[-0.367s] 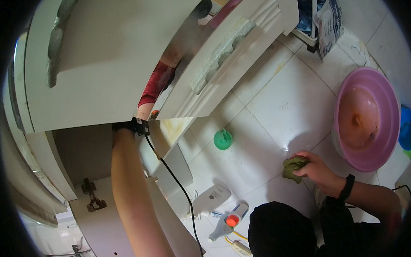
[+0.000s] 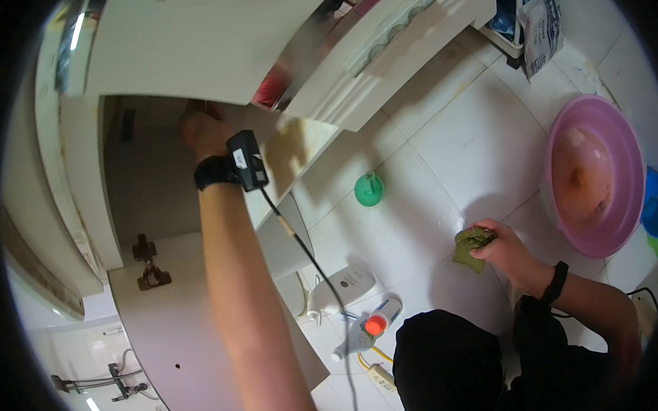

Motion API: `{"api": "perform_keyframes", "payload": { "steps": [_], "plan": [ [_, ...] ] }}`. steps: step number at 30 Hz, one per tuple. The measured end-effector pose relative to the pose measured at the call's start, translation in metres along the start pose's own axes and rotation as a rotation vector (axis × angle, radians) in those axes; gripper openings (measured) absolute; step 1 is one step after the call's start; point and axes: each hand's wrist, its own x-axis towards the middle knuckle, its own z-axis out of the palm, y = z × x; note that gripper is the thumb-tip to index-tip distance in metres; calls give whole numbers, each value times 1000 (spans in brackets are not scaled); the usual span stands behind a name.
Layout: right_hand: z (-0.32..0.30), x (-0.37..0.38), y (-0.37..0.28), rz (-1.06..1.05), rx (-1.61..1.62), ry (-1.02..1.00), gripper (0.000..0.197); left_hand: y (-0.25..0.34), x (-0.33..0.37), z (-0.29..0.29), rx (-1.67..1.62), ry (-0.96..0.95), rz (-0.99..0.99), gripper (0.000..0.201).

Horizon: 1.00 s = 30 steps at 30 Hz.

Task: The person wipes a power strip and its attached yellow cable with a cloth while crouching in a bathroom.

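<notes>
My left hand [image 2: 207, 135] reaches into a dark, open cabinet [image 2: 151, 186] below a white panel; its fingers are blurred and hidden in shadow. A black wrist strap with a small black box [image 2: 248, 160] sits on that wrist, a cable trailing from it. Over the tiled floor, my right hand [image 2: 508, 253] is closed around a crumpled olive-green cloth [image 2: 473, 247]. Between the cabinet and the cloth stands a small green bottle [image 2: 369, 189].
A pink basin [image 2: 632, 173] holding brownish water is at the right, beside a blue container [image 2: 653, 205]. White bottles, one lying grey-white bottle [image 2: 343, 288] and one with an orange cap [image 2: 375, 325], are near a power strip [image 2: 381, 377]. The open cabinet door [image 2: 166, 312] has a rusty hinge [image 2: 150, 262].
The view has shifted, and more of the cabinet's inside shows below the panel. My left hand and wrist, hidden before, are now visible. The right hand keeps hold of the cloth.
</notes>
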Motion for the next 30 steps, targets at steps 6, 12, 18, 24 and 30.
{"api": "perform_keyframes", "payload": {
  "steps": [6,12,18,24,30],
  "plan": [
    [-6,-4,1,-50,7,-27,40,106,-105,-27,-1175,145,-474,21],
    [-9,-32,-36,-270,15,185,45,173,-243,-117,-1113,-282,-132,24],
    [-4,-31,-36,-290,-47,193,40,112,-389,-139,-489,-686,-286,28],
    [-4,-39,-21,-185,-33,183,36,45,-542,-150,-330,-933,-524,26],
    [21,-18,6,-42,-31,66,32,28,-660,-184,-526,-798,-791,27]
  ]
}}
